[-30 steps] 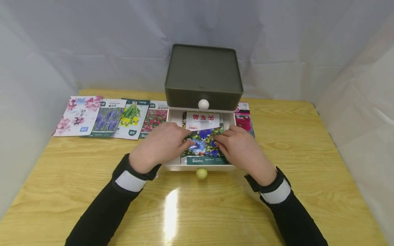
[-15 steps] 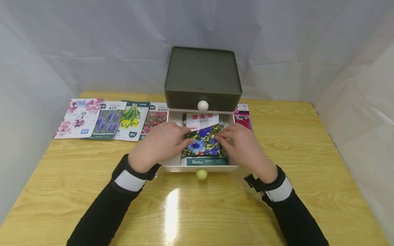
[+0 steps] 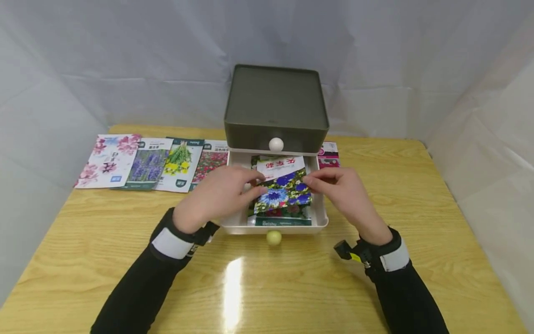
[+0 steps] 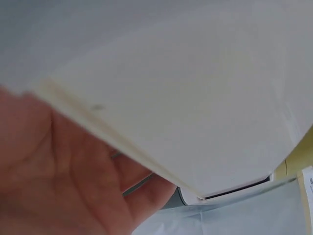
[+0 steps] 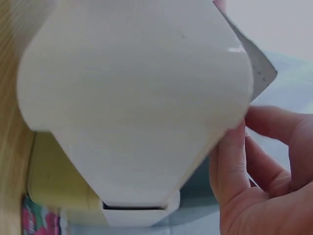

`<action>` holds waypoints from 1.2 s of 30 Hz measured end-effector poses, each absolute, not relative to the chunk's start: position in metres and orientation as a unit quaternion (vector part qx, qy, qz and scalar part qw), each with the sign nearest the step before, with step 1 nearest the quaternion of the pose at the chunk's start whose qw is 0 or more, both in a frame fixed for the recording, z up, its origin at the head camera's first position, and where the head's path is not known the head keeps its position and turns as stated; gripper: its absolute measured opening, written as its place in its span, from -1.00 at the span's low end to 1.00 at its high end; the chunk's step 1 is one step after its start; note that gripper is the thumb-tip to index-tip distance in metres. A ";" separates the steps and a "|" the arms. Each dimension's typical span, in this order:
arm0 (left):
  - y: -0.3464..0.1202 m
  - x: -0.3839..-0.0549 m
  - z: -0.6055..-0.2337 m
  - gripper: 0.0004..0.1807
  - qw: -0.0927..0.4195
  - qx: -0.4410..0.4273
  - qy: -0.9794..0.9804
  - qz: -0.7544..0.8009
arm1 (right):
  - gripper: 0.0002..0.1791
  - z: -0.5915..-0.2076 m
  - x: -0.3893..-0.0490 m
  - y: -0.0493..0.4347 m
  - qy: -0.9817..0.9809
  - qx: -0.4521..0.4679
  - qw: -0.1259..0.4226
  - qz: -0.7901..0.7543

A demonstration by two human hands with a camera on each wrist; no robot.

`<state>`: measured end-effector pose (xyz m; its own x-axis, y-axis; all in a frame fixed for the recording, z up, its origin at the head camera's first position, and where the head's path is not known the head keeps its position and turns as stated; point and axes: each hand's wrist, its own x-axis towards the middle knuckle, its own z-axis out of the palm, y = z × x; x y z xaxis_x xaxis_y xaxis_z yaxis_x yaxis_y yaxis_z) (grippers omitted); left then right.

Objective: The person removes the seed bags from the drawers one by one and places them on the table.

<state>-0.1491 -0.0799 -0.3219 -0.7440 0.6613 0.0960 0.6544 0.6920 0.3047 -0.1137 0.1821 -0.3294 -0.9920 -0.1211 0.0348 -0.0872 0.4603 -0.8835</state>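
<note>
A seed packet with blue cornflowers is held over the pulled-out white drawer, its right side raised. My left hand pinches its left edge, and my right hand pinches the right edge between thumb and fingers. Beneath it in the drawer lies another packet with a green Beishu strip, mostly covered. In the left wrist view the drawer wall hides the fingertips of my left hand. A grey packet corner shows beyond the drawer in the right wrist view, above my right hand.
A dark grey drawer box with a white knob stands at the back of the wooden table. Several flower seed packets overlap in a row at left. A pink-flowered packet lies partly behind the drawer at right.
The cornflower packet has risen on its right side and turned askew, showing more of the packet beneath. My right hand has moved right and up with its edge; my left hand has barely moved.
</note>
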 end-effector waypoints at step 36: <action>-0.083 -0.129 -0.298 -0.68 -0.090 0.398 0.854 0.322 | -0.55 -0.330 -0.138 0.336 0.880 0.165 -0.151 -0.419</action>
